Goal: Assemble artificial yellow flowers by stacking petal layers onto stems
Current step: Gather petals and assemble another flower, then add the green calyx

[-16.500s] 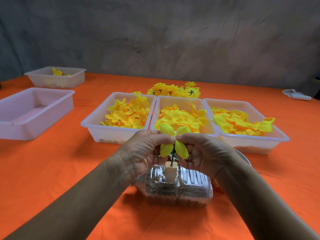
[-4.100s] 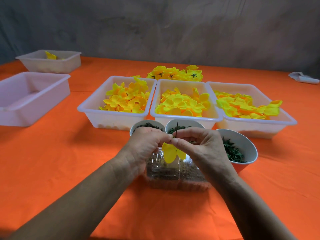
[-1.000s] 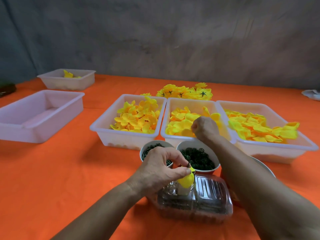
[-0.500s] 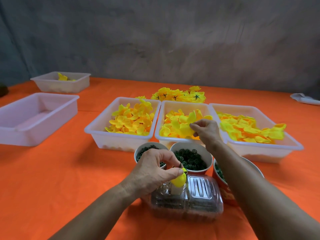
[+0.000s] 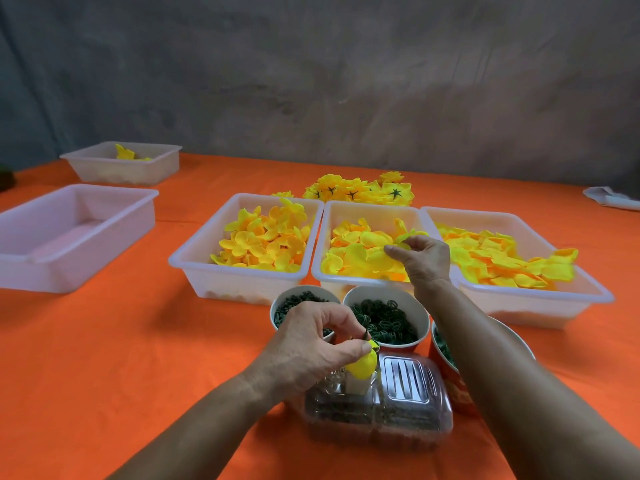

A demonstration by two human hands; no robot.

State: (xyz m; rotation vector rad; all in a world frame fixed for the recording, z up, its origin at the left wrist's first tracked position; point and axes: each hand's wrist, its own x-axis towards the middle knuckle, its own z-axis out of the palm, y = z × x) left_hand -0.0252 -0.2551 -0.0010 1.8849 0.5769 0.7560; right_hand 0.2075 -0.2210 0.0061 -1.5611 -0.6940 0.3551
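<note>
Meanwhile right hand [image 5: 420, 258] pinches petal layer [image 5: 405, 236] over middle tray [image 5: 320, 237].

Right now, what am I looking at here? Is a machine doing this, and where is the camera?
No machine: a person's two bare hands, filmed by a camera worn on the head, looking down at an orange table. Three white trays hold yellow petals, with finished flowers piled behind them. Cups near the person hold small dark green parts. The left hand pinches a half-built yellow flower on its stem. The right hand picks a petal from the middle tray.
</note>
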